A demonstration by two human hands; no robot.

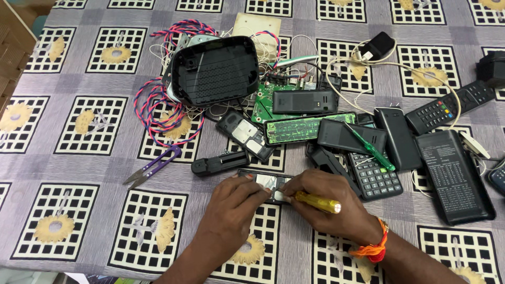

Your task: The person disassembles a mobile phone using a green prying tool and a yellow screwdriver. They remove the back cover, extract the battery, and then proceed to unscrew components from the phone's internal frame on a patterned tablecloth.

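The small opened phone (pixel 268 185) lies flat on the desk (pixel 94 221), near its front edge and just in front of the heap of parts. The left hand (pixel 234 202) presses down on its left end, fingers (pixel 258 195) curled over the casing and closed on it. The right hand (pixel 329 202) is closed around a yellow-handled screwdriver (pixel 317 202), whose tip meets the phone's lower right edge; the tip itself is hidden between the two hands.

The likely trouble, as I judge it: the tip could skid off the smooth casing and jab the left fingers, which sit right beside it, or the phone could slide on the patterned cloth if the left hand's pressure eases.

Just behind lie a black battery cover (pixel 220 163), a calculator (pixel 375 176) with a green screwdriver (pixel 371 147) across it, and purple thread snips (pixel 152 167) to the left. Farther back sit a large black housing (pixel 215 71) and coiled red-and-blue wire (pixel 152 113).
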